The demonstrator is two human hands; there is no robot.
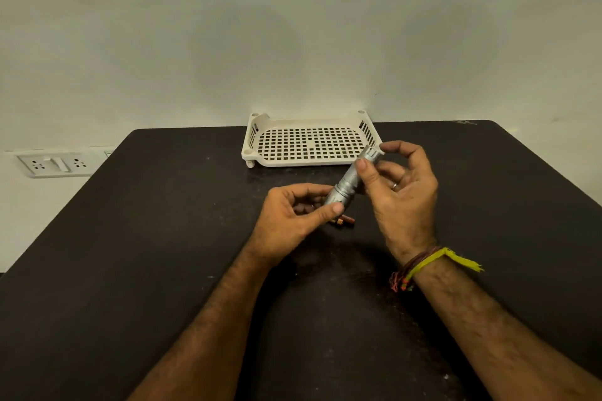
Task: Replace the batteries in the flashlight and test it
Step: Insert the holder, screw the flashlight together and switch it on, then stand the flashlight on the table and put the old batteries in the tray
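A silver flashlight (350, 182) is held tilted above the black table (163, 238), its tail end up and to the right. My left hand (290, 221) grips its lower head end between thumb and fingers. My right hand (400, 192) holds the upper part, thumb on the barrel and fingertips at the tail cap. Beneath the flashlight, small batteries (343, 221) with orange-brown wrap lie on the table, partly hidden by my left thumb.
A cream perforated plastic tray (254, 143) stands at the table's far edge against the wall. A wall socket panel (55, 165) is off to the left. Thread bands circle my right wrist (420, 267).
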